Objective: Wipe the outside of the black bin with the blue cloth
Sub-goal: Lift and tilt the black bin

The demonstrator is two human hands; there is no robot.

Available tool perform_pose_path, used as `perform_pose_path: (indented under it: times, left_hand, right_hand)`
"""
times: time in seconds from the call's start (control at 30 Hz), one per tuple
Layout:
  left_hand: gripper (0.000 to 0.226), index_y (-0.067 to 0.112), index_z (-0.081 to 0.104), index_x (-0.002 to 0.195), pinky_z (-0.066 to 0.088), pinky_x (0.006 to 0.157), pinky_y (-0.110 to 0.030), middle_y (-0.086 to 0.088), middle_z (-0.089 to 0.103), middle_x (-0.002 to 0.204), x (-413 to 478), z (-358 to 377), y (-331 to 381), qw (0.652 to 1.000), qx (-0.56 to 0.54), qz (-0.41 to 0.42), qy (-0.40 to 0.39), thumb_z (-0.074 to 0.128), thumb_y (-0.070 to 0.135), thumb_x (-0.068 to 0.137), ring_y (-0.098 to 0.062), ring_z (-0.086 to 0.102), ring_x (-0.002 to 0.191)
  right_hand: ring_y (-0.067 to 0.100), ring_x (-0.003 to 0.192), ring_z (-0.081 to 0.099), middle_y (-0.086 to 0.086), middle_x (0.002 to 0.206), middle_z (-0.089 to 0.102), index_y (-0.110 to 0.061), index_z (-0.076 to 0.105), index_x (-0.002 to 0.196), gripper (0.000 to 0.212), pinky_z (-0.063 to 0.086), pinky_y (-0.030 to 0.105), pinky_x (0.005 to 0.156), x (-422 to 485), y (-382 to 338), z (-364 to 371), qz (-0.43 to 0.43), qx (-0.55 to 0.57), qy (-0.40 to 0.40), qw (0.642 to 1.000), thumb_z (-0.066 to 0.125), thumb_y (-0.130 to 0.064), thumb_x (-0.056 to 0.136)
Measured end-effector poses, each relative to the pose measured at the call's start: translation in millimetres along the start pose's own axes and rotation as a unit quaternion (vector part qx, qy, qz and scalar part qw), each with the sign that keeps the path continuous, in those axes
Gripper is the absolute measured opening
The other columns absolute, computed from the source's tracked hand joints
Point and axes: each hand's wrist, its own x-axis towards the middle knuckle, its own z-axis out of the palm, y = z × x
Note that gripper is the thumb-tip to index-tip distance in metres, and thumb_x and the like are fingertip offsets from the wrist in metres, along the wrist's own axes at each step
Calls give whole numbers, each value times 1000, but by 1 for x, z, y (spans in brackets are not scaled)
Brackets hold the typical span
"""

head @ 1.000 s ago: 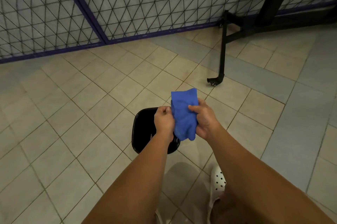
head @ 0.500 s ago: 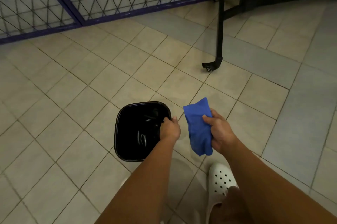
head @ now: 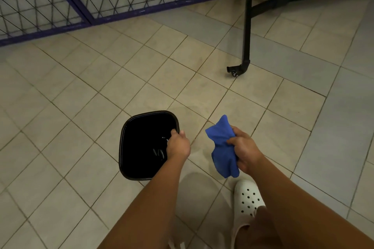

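The black bin point(head: 141, 147) stands upright on the tiled floor below me, seen from above with its dark inside showing. My left hand point(head: 178, 144) grips its right rim, fingers inside and thumb on the edge. The blue cloth point(head: 221, 147) hangs bunched in my right hand point(head: 245, 152), held in the air to the right of the bin and apart from it.
A black metal stand leg with a small caster point(head: 234, 71) reaches onto the floor at the upper right. A wire mesh fence with a purple frame point(head: 113, 16) runs along the back. My white clog point(head: 249, 198) is below the cloth.
My left hand let go of the cloth and took hold of the bin's rim. The right hand carried the cloth to the right. The view tilted down and the bin came fully into sight.
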Motion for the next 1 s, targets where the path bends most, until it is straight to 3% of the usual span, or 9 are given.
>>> perform_pose_path:
  times: [0.13,0.3,0.4,0.57,0.63,0.7,0.8,0.87,1.0]
  left_hand:
    - [45,10,36,144,39,103,-47,-23,48,138,3,-29,-16,999,-36,3,20,30,30,105,-41,47,127]
    - [47,14,32,149,34,109,-49,-18,42,145,0,-62,-32,997,-75,17,15,31,29,105,-39,40,134]
    - [46,15,35,147,35,109,-50,-16,45,143,3,-76,-41,995,-96,10,14,31,31,104,-37,43,131]
    - [44,19,42,143,40,105,-54,-12,53,133,6,-88,-59,986,-166,-25,-16,31,36,103,-34,50,121]
    - [41,19,45,139,42,102,-53,-11,55,127,6,-87,-64,982,-184,-37,-24,32,36,104,-33,52,116]
    - [39,19,48,135,42,102,-54,-10,57,124,5,-85,-67,977,-205,-46,-28,33,36,103,-32,53,114]
    - [38,18,51,131,43,102,-54,-9,58,120,6,-83,-66,976,-210,-51,-23,33,36,103,-31,54,111]
    - [37,18,53,128,44,100,-54,-8,60,116,6,-83,-64,978,-203,-47,-24,33,36,104,-31,56,108]
    - [38,18,51,130,44,100,-54,-9,59,118,9,-83,-65,979,-197,-39,-30,33,37,103,-31,55,109]
  right_hand:
    - [28,83,60,14,97,63,-9,58,114,44,51,38,68,0,11,5,12,-59,-3,998,35,13,82]
    - [34,91,59,22,104,63,-10,60,112,44,50,48,83,2,21,20,14,-143,-14,989,36,11,82]
    - [26,95,60,10,101,64,-10,54,123,49,49,43,84,5,26,28,13,-185,-12,983,33,9,84]
    - [21,88,57,13,112,61,-16,43,136,54,45,38,84,12,47,38,35,-205,49,977,32,6,88]
    - [26,97,57,15,118,58,-19,43,136,54,45,40,87,14,61,37,53,-207,85,973,31,5,89]
    - [30,105,57,13,118,58,-18,47,130,48,46,46,92,15,73,32,62,-207,107,971,32,2,89]
    - [27,94,55,18,107,58,-16,51,109,22,45,48,89,13,83,22,69,-156,110,979,34,-9,95]
    - [27,90,55,23,106,57,-18,50,97,19,45,49,87,11,80,18,41,-155,90,983,33,-9,97]
    - [25,94,56,13,106,60,-21,53,107,24,41,36,81,11,72,16,-17,-218,83,972,34,-9,99]
